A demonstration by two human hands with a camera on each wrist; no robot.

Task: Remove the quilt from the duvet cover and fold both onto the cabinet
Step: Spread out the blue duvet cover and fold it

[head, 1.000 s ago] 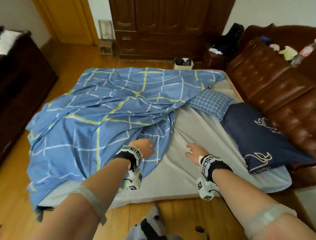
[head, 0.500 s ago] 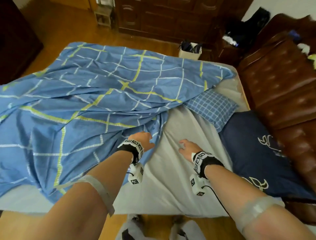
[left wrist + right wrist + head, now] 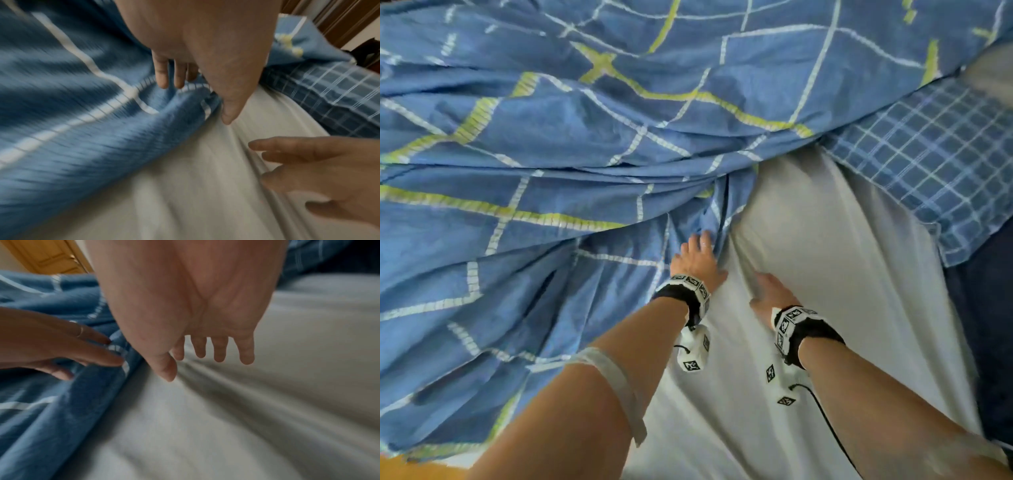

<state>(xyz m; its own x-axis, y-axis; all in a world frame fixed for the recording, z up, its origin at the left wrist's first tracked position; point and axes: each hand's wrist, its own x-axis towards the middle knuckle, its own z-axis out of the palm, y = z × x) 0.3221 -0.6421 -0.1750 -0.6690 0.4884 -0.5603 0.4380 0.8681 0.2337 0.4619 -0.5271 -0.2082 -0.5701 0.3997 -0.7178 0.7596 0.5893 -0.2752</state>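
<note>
— Reaching where, the hands?
— Right hand [image 3: 768,289], fingers spread and straight, over the grey sheet [image 3: 825,274]. Left hand [image 3: 697,258], fingers loosely apart, touches the duvet cover [image 3: 551,144] at its bunched edge, mid-bed. Checked pillow [image 3: 935,161] beyond.

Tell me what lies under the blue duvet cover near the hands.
The pale bed sheet runs under the edge of the blue duvet cover, where the left hand rests. What is inside the cover is hidden.
</note>
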